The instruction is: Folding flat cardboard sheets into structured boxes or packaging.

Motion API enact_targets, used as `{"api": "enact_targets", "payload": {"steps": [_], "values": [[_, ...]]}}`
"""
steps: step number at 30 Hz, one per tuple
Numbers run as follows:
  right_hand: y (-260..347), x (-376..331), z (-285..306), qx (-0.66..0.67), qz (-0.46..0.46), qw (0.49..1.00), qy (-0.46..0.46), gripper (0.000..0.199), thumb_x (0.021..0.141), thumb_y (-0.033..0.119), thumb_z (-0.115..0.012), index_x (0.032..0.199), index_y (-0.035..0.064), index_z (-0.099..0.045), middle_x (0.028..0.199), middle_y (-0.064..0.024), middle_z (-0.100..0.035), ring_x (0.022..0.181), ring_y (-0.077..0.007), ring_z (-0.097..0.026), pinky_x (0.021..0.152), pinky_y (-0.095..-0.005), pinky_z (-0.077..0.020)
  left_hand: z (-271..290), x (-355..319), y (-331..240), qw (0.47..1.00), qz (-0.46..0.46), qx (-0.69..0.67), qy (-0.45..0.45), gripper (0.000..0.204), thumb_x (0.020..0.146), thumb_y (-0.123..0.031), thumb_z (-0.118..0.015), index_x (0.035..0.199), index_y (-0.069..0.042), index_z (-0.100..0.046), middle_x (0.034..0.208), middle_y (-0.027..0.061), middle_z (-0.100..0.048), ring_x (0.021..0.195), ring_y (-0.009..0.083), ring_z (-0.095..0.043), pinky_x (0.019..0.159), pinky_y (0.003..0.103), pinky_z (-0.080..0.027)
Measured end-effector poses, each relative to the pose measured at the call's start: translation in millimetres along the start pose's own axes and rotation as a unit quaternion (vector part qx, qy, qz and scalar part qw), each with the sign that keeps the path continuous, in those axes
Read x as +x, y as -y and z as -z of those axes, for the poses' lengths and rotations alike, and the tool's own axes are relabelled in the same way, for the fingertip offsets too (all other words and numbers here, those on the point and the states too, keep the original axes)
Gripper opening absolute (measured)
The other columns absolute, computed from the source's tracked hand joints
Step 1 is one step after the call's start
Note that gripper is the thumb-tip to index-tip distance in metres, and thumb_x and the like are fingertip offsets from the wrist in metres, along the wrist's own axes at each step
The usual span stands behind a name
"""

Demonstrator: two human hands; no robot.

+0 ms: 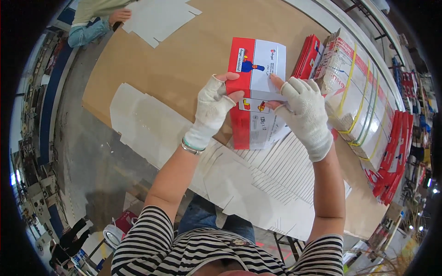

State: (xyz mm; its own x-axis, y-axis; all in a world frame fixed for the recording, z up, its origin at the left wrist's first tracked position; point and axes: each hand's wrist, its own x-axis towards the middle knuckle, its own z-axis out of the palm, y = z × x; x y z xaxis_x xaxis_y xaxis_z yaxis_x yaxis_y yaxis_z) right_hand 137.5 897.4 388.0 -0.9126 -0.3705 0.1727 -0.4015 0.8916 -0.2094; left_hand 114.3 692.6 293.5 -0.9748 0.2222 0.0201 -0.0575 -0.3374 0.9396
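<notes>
A red and white printed folding carton [263,92], creased across its middle, is held up in front of me above the table. My left hand [212,102], in a white glove with bare fingertips, pinches its red left edge near the crease. On the opposite side my right hand [301,105], gloved the same way, grips the white edge with thumb and fingers. Beneath the carton's lower part lies a fanned spread of white carton blanks [281,168], partly hidden by the carton and my right forearm.
Plain white blanks [152,120] run along the table's near edge. Red folded cartons [307,57] and a strapped bundle of cartons [354,92] stand at the right, with more red cartons [394,156] beside them. At far left, another person's hand [119,16] touches a white sheet [156,20] on the brown tabletop [207,37].
</notes>
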Motion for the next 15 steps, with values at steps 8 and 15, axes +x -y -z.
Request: {"api": "enact_targets", "payload": {"steps": [8,15], "values": [[-1.8,5.0,-3.5,-0.009,-0.001,1.0,-0.001,0.047,0.078,0.028,-0.071,0.118,0.0073,-0.061,0.085,-0.006,-0.06,0.086,-0.024,-0.06,0.081,-0.0393,-0.0413,-11.7,3.4,1.1,0.996,-0.005,-0.059,-0.06,0.031,0.087,0.006,-0.062,0.116,-0.005,-0.057,0.103,0.0036,-0.063,0.091,0.0088,-0.059,0.076,0.023,-0.05],[-0.5,11.5,12.2,0.024,0.003,0.999,-0.046,0.058,0.077,0.024,-0.073,0.13,0.0085,-0.053,0.084,-0.0034,-0.06,0.085,-0.0222,-0.06,0.084,-0.0388,-0.0411,-29.9,11.8,-33.1,0.984,-0.142,-0.074,-0.078,0.04,0.09,0.003,-0.06,0.128,-0.003,-0.052,0.127,0.0064,-0.055,0.108,0.0121,-0.054,0.092,0.027,-0.046]]}}
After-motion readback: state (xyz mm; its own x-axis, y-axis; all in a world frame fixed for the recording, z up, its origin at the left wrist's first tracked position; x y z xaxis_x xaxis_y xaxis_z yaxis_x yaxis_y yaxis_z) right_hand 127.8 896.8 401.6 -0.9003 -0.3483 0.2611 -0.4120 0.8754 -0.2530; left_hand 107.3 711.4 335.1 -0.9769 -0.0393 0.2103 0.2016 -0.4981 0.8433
